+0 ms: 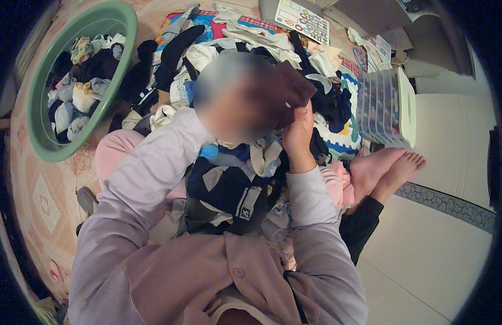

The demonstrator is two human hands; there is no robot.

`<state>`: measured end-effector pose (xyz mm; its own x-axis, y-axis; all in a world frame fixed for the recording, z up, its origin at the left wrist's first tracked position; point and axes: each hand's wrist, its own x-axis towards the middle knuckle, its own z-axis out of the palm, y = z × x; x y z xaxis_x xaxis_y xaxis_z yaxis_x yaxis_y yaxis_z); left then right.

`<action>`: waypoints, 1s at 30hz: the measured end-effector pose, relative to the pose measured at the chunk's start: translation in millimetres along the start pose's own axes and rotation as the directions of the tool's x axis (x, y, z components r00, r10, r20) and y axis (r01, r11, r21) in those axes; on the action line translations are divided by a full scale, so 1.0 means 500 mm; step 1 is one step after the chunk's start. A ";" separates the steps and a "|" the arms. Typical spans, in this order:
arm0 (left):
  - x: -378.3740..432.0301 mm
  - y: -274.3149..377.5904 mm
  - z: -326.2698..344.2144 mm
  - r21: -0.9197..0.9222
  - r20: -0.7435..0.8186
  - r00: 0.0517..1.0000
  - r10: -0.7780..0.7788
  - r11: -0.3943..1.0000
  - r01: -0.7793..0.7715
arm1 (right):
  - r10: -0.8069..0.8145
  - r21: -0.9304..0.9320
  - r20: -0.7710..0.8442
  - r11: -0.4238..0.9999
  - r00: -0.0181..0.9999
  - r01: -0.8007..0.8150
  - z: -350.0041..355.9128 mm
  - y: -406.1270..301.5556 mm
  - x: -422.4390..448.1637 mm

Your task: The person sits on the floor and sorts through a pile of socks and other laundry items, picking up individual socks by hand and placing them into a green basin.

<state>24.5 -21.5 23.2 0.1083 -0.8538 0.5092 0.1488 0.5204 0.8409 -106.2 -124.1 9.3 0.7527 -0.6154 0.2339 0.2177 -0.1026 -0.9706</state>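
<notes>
My right hand [298, 132] grips a dark maroon knitted garment [295, 85], possibly a sock, with the thumb against its lower edge. A round blur covers most of my left hand [228, 109], so its fingers are hidden; it is beside the same maroon piece. Heaped in my lap are socks and small garments, among them a black and grey sock [226, 183]. In front of me, a wide pile of socks [251, 38] in white, grey, black and navy spreads over a colourful patterned mat [346, 138].
A green plastic basin [131, 36] at the left holds several socks. To the right stands a clear plastic box [376, 107] with a pale green side. Bare feet [385, 168] lie near it, one below a black trouser leg. A printed sheet [303, 22] lies beyond the pile.
</notes>
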 end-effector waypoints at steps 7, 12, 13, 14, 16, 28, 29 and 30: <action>-0.019 -0.030 -0.002 0.143 -0.263 0.948 -0.181 0.964 0.224 | 0.048 0.185 0.112 0.980 0.993 -0.068 0.009 -0.020 0.004; 0.021 0.042 0.015 -0.017 -0.142 0.938 -0.317 0.948 0.318 | 0.199 0.062 0.049 0.978 0.979 -0.201 -0.003 -0.036 0.007; 0.008 0.016 0.005 0.167 -0.221 0.941 -0.256 0.941 0.295 | 0.198 0.064 0.050 0.978 0.979 -0.201 -0.007 -0.034 0.011; 0.002 0.006 0.001 0.259 -0.254 0.942 -0.219 0.923 0.284 | 0.128 0.026 0.047 0.991 0.991 -0.129 -0.012 -0.031 0.017; -0.003 -0.001 0.003 0.430 -0.318 0.941 -0.119 0.866 0.255 | 0.046 0.119 -0.056 0.992 0.997 -0.039 -0.008 -0.037 0.020; -0.014 -0.008 0.007 0.693 -0.195 0.979 -0.062 0.698 0.182 | -0.380 -0.739 -0.019 0.628 0.925 0.243 -0.032 -0.044 0.023; -0.012 -0.008 0.008 0.678 -0.213 0.976 -0.046 0.713 0.182 | -0.477 -0.824 0.100 0.452 0.873 0.341 -0.038 -0.042 0.022; -0.013 -0.007 0.007 0.678 -0.215 0.976 -0.046 0.711 0.183 | -0.503 -0.863 0.134 0.365 0.854 0.350 -0.031 -0.051 0.020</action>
<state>19.6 -18.0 17.6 0.3100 -0.8538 0.4184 -0.5412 0.2033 0.8159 -113.9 -140.0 35.5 0.6165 -0.3690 0.6955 -0.1930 -0.9272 -0.3209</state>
